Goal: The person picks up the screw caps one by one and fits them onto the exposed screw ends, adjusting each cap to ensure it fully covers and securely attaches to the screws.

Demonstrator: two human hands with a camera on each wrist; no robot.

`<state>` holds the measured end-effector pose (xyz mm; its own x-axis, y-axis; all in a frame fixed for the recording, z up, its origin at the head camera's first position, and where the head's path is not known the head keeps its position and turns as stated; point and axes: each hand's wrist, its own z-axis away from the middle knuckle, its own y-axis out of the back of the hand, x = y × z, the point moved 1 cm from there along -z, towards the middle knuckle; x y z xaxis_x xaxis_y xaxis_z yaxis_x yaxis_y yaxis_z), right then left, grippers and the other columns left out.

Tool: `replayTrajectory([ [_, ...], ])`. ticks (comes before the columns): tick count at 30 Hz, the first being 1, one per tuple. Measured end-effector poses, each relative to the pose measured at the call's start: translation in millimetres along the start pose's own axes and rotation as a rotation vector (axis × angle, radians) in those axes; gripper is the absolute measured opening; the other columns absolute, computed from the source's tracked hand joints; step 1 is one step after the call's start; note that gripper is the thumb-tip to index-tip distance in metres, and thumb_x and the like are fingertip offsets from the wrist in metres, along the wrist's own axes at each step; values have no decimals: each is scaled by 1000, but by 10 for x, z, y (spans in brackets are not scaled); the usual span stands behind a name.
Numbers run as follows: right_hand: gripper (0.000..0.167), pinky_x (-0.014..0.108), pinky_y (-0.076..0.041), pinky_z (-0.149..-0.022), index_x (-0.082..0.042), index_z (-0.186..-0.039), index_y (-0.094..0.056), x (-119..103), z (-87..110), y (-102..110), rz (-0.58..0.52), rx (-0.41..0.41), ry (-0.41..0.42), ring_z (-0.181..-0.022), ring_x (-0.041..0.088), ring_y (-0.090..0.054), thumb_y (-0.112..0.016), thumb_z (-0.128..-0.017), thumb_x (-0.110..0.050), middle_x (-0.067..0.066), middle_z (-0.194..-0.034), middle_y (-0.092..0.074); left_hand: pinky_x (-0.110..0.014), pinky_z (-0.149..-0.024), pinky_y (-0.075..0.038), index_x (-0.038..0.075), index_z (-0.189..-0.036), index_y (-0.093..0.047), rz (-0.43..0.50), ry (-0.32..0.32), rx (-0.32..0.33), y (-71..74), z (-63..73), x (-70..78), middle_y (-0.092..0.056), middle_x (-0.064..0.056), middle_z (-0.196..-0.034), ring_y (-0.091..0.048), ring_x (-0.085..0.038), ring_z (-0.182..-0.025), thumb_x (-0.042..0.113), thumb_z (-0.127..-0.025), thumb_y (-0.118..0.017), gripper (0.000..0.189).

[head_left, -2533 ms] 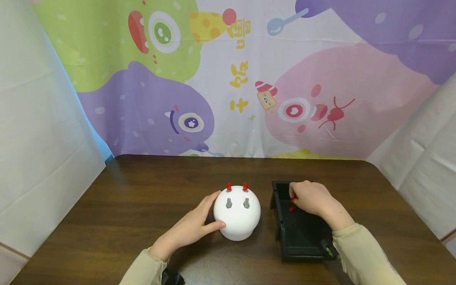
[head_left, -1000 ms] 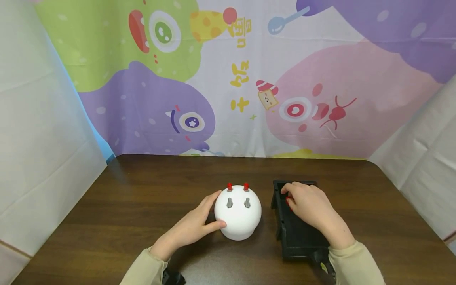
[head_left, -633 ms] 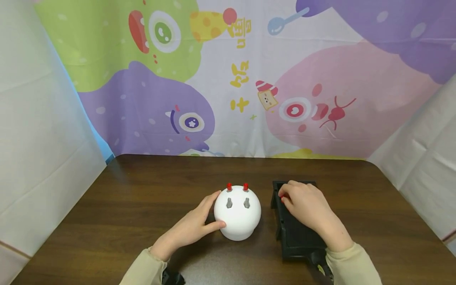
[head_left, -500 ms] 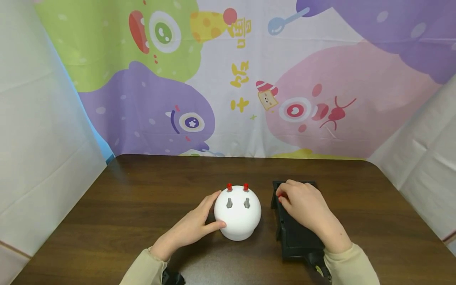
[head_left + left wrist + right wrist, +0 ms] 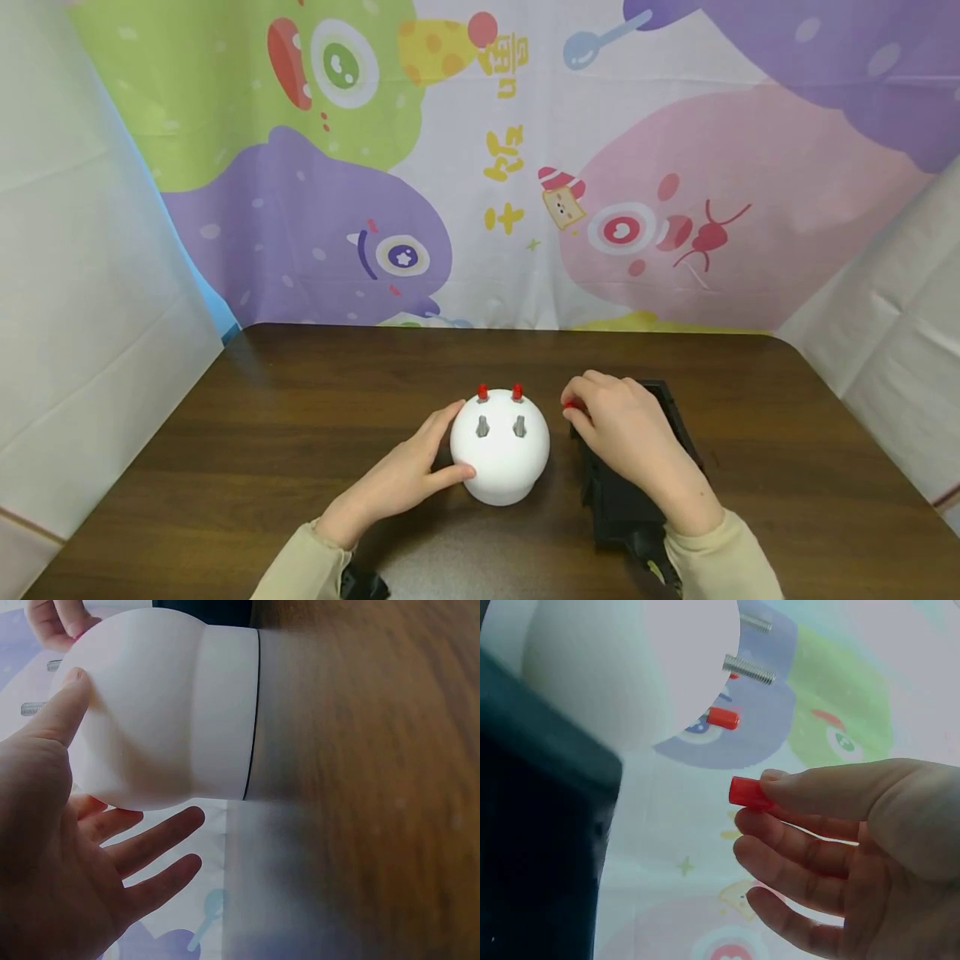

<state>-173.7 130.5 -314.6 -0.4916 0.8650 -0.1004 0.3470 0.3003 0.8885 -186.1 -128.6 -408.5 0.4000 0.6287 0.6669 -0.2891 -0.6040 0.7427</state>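
Note:
A white dome-shaped body [image 5: 500, 454] stands on the table with two bare threaded studs [image 5: 482, 427] on its upper side. Two more studs behind them wear red caps [image 5: 517, 392]. My left hand [image 5: 405, 479] rests against the dome's left side, thumb on the front and fingers nearly straight, some of them off the surface in the left wrist view. Between thumb and index finger, my right hand [image 5: 626, 429] pinches a small red cap [image 5: 746, 793]. This hand hovers over the left edge of a black tray [image 5: 637, 517], hiding much of it.
The black tray stands just right of the dome on the brown wooden table [image 5: 300, 400]. A printed cartoon curtain [image 5: 525, 167] hangs behind the table's far edge. Near the front edge lies a black object [image 5: 363, 583] beside the left sleeve.
My right hand has come up and left out of the tray toward the dome, now with a red cap in its fingertips. The left hand and dome have stayed put.

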Motion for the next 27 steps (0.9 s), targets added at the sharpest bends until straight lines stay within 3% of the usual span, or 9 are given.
replayTrajectory([
  [27,7,31,-46,-65,-14,-83,-66,-265,-120,-46,-90,126,87,-66,12,-55,-70,-79,-10,-4,-79,-61,-42,-95,-40,38,-144,-6,14,-3,-3,-2,-12,-7,-22,5,-147,-39,-17,-127,63,-80,-52,82],
])
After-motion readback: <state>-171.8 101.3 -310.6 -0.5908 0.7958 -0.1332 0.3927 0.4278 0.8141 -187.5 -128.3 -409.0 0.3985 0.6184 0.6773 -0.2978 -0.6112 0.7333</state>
